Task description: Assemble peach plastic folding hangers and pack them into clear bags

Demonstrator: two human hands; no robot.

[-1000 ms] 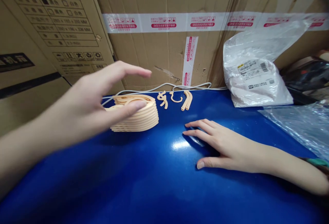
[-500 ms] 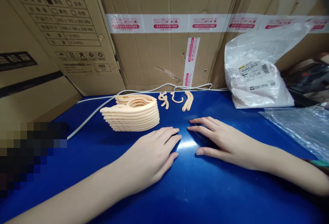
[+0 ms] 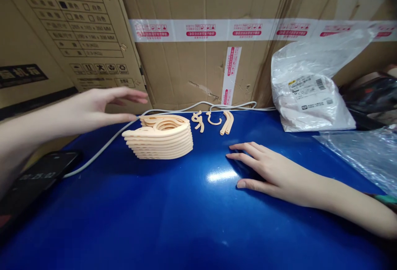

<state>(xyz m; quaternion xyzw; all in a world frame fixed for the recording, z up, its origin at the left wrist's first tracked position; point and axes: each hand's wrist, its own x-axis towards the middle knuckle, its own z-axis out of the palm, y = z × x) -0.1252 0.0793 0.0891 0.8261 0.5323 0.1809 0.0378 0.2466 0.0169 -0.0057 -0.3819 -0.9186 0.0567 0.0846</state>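
My left hand (image 3: 107, 106) is raised at the left with fingers apart and nothing in it. Just right of it and lower stands a neat stack of cream plastic folding hangers (image 3: 159, 142). My right hand (image 3: 263, 164) rests on the blue tabletop (image 3: 198, 212), fingers spread, holding nothing. Behind the hands lie loose cream pieces: a small clustered part (image 3: 197, 122), a curved hook (image 3: 214, 119) and a pair of short arms (image 3: 227, 123) side by side.
A phone (image 3: 40, 179) showing a timer lies at the left, partly behind my left forearm. A white cable (image 3: 105, 150) runs along the back. Cardboard boxes (image 3: 180, 67) wall the rear and left. A white plastic bag (image 3: 313, 100) and clear plastic wrap (image 3: 366, 150) sit at right.
My left hand has lifted from the middle of the table and moved left, up beside the hanger stack. My right hand has stayed in place.
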